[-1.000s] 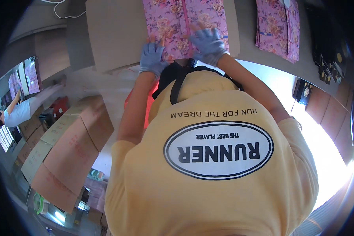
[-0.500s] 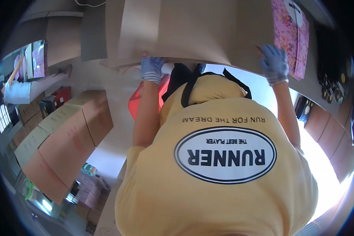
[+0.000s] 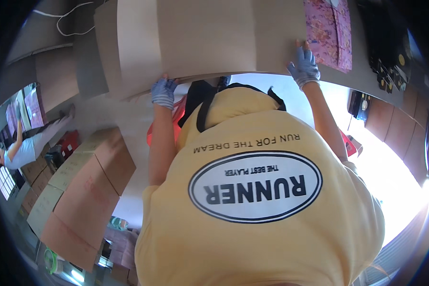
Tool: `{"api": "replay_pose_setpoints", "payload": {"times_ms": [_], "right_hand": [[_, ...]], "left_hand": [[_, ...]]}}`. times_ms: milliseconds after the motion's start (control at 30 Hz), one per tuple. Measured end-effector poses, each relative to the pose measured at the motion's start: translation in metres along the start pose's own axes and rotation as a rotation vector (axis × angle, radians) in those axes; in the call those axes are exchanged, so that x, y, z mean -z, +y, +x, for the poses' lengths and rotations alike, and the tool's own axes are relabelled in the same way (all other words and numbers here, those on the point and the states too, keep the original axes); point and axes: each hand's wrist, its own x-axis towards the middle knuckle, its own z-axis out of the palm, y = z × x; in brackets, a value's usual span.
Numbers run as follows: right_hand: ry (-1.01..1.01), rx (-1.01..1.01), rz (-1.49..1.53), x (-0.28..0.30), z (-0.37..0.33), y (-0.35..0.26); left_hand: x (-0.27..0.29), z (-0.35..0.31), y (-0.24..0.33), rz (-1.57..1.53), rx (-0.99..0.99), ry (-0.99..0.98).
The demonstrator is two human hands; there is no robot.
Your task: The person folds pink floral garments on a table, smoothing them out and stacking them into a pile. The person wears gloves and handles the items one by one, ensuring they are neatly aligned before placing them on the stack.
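Note:
A large flattened cardboard box [image 3: 207, 35] with straight creases lies in front of me. My left hand [image 3: 164, 93], in a grey-blue fingerless glove, is closed on its near edge toward the left corner; part of the fingers is hidden there. Over at the right end, my right hand [image 3: 305, 69] wears a matching glove. Its fingers stretch out flat on the cardboard and hold nothing. Just beyond those fingertips lies a pink floral folded bundle [image 3: 329, 35].
Stacked cardboard cartons [image 3: 86, 190] stand at the left. A red bag [image 3: 180, 112] sits below the table edge by my left forearm. Black packets with gold discs [image 3: 388, 71] lie at the far right. Another person [image 3: 21, 148] works at the far left.
My view has shifted, so the table things appear further left. The right hand's fingers now reach straighter forward beside the floral bundle. The left hand stays at the cardboard's near edge.

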Motion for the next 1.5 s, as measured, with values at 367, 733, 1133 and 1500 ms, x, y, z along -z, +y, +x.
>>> {"api": "replay_pose_setpoints", "payload": {"times_ms": [367,733,1133,1500], "right_hand": [[0.155,-0.205,-0.020,-0.001,0.014,-0.002],[0.566,1.467,-0.304,0.092,0.087,-0.342],[0.267,1.461,0.189,-0.040,0.094,-0.199],[0.131,1.355,0.107,-0.062,0.079,-0.170]], "left_hand": [[-0.022,-0.010,0.004,0.445,-0.178,0.228],[-0.027,-0.006,-0.003,0.960,-0.484,0.340],[-0.035,0.000,-0.034,0.419,-0.217,-0.292],[-0.068,-0.038,-0.020,-0.133,-0.013,-0.395]]}}
